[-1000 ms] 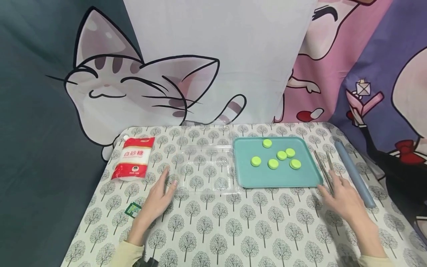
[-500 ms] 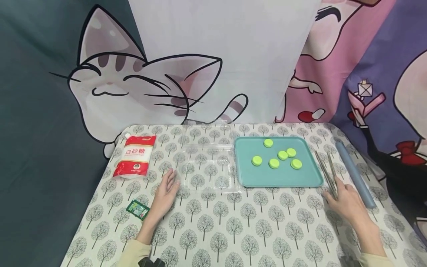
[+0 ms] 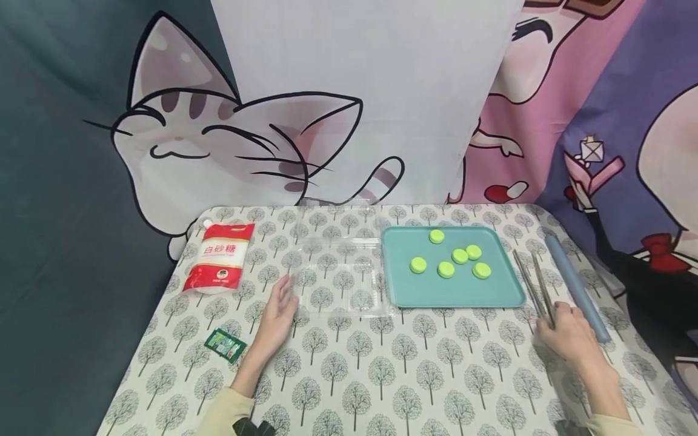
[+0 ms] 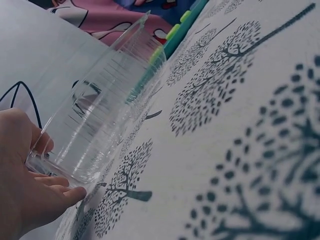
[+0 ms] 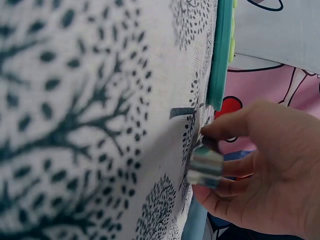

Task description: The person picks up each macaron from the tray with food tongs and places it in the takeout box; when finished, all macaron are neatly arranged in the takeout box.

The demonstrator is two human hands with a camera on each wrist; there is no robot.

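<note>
My right hand (image 3: 569, 333) grips the near end of metal tongs (image 3: 547, 297), whose two thin arms point away, right of the tray. In the right wrist view the tongs' shiny end (image 5: 206, 167) sits between thumb and fingers. At the left side of a clear plastic box (image 3: 338, 287) with its lid raised, my left hand (image 3: 277, 315) lies with loosely bent fingers. Its fingertips are right at the box's corner in the left wrist view. A teal tray (image 3: 403, 293) carries several bright green round pieces (image 3: 446, 270), like macarons.
A red and white sugar bag (image 3: 220, 257) lies at the back left, and a small green packet (image 3: 225, 345) is nearer the left forearm. Along the right side lies a blue-grey roll (image 3: 578, 287). Tree-patterned cloth (image 3: 382, 369) covers the table.
My right hand has closed round the tongs and drawn slightly nearer. My left hand has shifted a little to the right, toward the box. Tray and bag stay put.
</note>
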